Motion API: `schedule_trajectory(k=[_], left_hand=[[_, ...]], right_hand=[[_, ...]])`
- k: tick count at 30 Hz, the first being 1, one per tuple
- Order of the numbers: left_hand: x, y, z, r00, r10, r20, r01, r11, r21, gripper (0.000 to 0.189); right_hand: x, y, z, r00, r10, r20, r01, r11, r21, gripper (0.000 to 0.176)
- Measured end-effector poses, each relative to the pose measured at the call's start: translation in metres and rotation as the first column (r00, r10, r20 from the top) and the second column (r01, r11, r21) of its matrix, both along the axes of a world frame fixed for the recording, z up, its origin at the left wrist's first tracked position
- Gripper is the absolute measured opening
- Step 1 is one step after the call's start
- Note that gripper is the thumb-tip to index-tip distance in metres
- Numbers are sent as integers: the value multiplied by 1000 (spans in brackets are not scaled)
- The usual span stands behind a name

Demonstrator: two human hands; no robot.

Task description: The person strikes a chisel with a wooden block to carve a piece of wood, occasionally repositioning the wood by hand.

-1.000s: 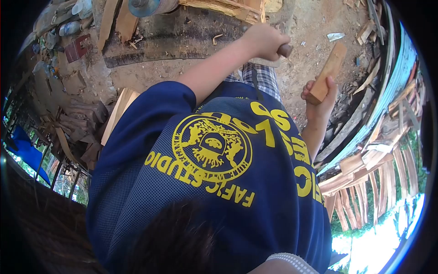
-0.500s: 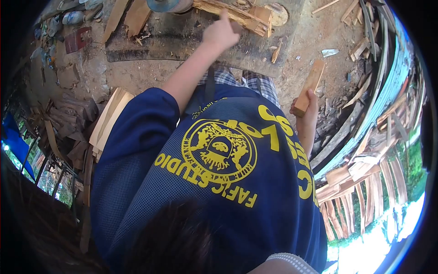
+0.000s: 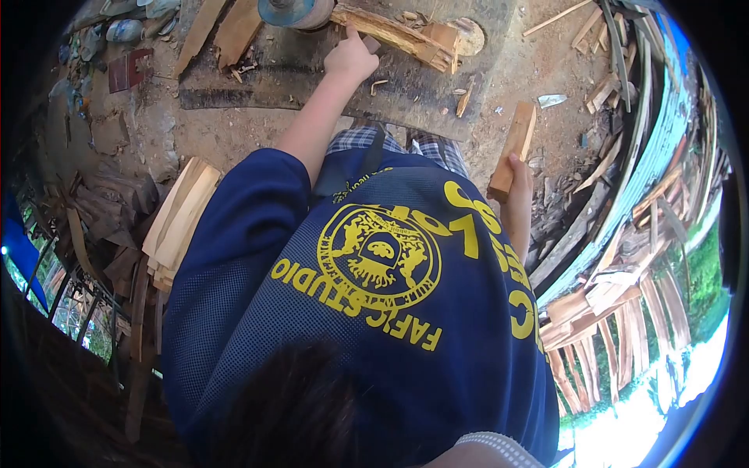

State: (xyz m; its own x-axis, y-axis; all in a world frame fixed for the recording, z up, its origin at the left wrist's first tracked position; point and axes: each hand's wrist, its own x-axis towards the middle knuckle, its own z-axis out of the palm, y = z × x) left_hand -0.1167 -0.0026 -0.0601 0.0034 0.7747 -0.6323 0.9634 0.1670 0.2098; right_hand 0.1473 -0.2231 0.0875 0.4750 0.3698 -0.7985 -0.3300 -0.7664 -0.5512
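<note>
My left hand (image 3: pixel 350 61) is over the dark board, its index finger stretched toward a long, rough strip of wood (image 3: pixel 394 36). Its other fingers are curled around a small brown block (image 3: pixel 371 44), which sticks out on the right side. The strip's left end meets a round blue-grey object (image 3: pixel 295 11), cut off by the top of the view. Low at my right side, my right hand (image 3: pixel 519 187) grips a squared wooden block (image 3: pixel 514 150), tilted with its far end up. Part of that hand is hidden behind the block.
The dark board (image 3: pixel 265 74) lies on the dirt ground, with wood chips on it. A pale round wood piece (image 3: pixel 470 37) is near the strip's right end. Stacked pale slats (image 3: pixel 181 222) stand at left; scrap timber (image 3: pixel 581 226) lines the right side.
My left hand has moved left along the wood strip, carrying the small brown block. My right hand and its wooden block have shifted slightly left.
</note>
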Motion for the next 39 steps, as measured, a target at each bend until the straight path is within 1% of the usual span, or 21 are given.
schedule_trajectory(k=[2,5,9,11,12,14,15,17,18,19,21,22,24,25,27,30,31,33,35,37,39], left_hand=[[1,1,1,999,42,10,-42,999,8,101],[2,7,17,999,49,15,-50,998,48,98],[-7,15,5,999,33,-8,-33,999,33,93],[-8,12,2,1000,24,-17,-22,996,84,78],[-8,10,1,1000,23,-15,-21,996,87,78],[-9,1,11,996,-59,60,58,998,29,59],[-9,-3,12,996,-60,59,58,998,32,59],[-4,-9,15,997,-41,73,38,998,47,49],[-2,-10,16,996,-62,65,59,997,55,53],[-1,-10,13,996,-63,66,60,997,58,53],[2,-9,4,993,-81,90,66,985,159,58],[4,-7,4,993,-81,91,66,985,161,58],[10,-2,5,964,-236,126,197,945,262,60],[14,2,4,964,-236,126,197,944,264,60],[22,15,-1,931,-358,73,350,931,105,65],[29,23,-8,943,-323,82,311,941,136,60],[30,24,-8,942,-326,84,313,940,139,60],[33,23,-4,939,-338,56,329,936,126,52],[35,20,-8,945,-323,54,314,941,123,50],[34,18,-8,951,-305,47,298,947,118,49],[31,13,-5,957,-283,58,272,951,149,47]], right_hand=[[0,2,2,1000,1,10,-1,1000,-1,36],[3,-2,-4,999,23,23,-23,1000,18,33],[6,-5,-7,1000,25,18,-25,999,23,32],[6,-5,-7,1000,25,19,-26,999,20,32],[4,-4,-7,999,20,26,-21,1000,2,33],[3,-4,-7,999,15,33,-15,1000,-14,33],[3,-4,-8,1000,13,27,-13,1000,-10,34],[3,-5,-9,1000,10,22,-9,1000,-5,34],[4,-5,-10,1000,18,14,-18,1000,1,34],[4,-4,-10,1000,28,6,-28,1000,7,34],[4,-2,-9,999,32,14,-32,999,3,34],[3,-1,-8,999,36,19,-36,999,-5,34],[4,0,-8,999,40,20,-40,999,0,34],[4,0,-7,999,43,19,-43,999,1,34],[3,2,-7,999,49,14,-49,999,9,35],[1,7,-3,998,58,19,-58,998,11,35],[0,9,-2,998,62,25,-62,998,6,34],[-3,11,2,998,58,34,-59,998,18,35],[-2,12,3,998,56,40,-57,998,31,35],[-1,12,2,999,45,-8,-44,998,38,36],[0,12,2,999,40,-37,-37,998,59,36]])
